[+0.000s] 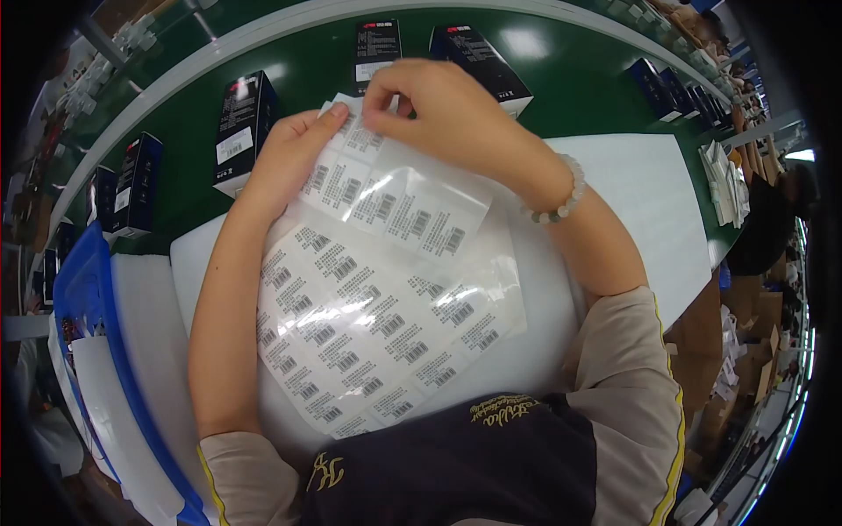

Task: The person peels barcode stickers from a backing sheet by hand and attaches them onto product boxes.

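My left hand (294, 156) pinches the upper left edge of a sheet of barcode labels (408, 197), thumb on top. At the sheet's top corner, my right hand (430, 101) is closed, its thumb and forefinger pinched at a label; whether one has come off is too small to tell. Under the raised sheet lie more label sheets (351, 337), reaching down to my shirt. Dark boxes stand just beyond my hands: one at the left (243, 127) with a white label, one behind my right hand (377, 48), and one to its right (482, 61).
White foam sheeting (649, 193) covers the near part of the green table (307, 53). A blue bin (110, 307) stands at the left, near more dark boxes (136, 184). Small boxes (658, 92) and white papers (724, 184) are at the right.
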A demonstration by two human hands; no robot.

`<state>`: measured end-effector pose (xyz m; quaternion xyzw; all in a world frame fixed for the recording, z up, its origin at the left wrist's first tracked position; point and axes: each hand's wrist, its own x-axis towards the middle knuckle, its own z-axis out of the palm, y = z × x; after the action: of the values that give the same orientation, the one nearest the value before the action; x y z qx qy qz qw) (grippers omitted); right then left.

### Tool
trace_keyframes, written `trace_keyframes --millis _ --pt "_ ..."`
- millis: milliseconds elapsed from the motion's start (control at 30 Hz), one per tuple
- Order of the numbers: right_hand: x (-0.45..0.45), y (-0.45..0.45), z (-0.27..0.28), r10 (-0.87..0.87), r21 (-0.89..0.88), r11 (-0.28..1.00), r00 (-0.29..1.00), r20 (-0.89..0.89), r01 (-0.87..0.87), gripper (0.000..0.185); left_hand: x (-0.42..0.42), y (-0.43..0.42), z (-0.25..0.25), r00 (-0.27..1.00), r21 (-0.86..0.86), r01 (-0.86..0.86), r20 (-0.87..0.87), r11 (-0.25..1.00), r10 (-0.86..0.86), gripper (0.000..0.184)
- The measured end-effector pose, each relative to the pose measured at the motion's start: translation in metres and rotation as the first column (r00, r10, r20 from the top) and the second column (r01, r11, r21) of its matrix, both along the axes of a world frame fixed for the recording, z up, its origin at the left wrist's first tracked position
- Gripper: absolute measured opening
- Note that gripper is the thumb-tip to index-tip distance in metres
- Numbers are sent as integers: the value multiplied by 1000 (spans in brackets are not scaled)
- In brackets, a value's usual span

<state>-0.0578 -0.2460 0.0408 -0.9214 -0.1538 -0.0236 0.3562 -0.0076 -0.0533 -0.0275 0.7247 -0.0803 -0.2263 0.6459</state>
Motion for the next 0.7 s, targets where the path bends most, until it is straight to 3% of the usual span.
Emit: trace_keyframes --millis 100,167,300,433,633,700 --pt "-4 -6 20 41 19 999 997 68 -42 12 2 2 1 1000 -31 -17 -6 999 17 40" --pt "0 -25 31 -127 187 977 986 106 106 11 1 1 5 1000 -28 -25 -10 999 24 40" --pt "27 -100 16 -309 136 947 941 140 290 12 0 -3 13 999 4 -35 -22 999 35 41" --pt "34 -132 -11 -382 223 867 881 -278 446 13 0 4 5 997 -14 41 -63 999 -41 42" --pt "46 -128 -31 -365 257 842 852 -375 474 13 0 3 9 996 19 67 -58 998 -66 41" --pt "48 -124 -33 -372 186 874 864 -338 449 19 1 1 12 997 10 50 -54 999 -50 41"
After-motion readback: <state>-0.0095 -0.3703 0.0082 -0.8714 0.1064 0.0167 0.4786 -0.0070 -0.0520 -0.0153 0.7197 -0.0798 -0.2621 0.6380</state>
